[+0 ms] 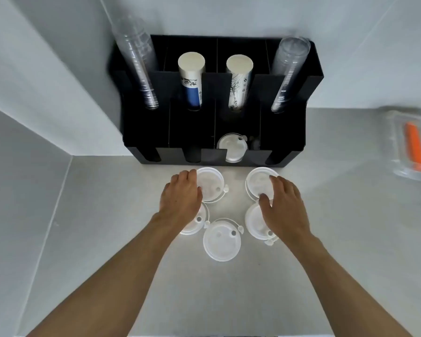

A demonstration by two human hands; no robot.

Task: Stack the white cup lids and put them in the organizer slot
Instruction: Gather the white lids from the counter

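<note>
Several white cup lids lie on the grey counter before a black organizer (pixel 287 132). My left hand (pixel 181 197) rests with curled fingers on the left edge of the far left lid (pixel 210 184) and partly covers a nearer lid (pixel 196 223). My right hand (pixel 281 205) lies over the far right lid (pixel 259 182), thumb and fingertips at its rim, and hides part of the near right lid (pixel 253 221). One lid (pixel 221 240) sits uncovered at the front middle. Another white lid (pixel 231 147) is in the organizer's third front slot.
The organizer's back slots hold two clear cup stacks (pixel 139 69) (pixel 287 71) and two paper cup stacks (pixel 191 79) (pixel 238 79). A clear container with an orange object (pixel 414 147) sits at the right. White walls meet behind and to the left.
</note>
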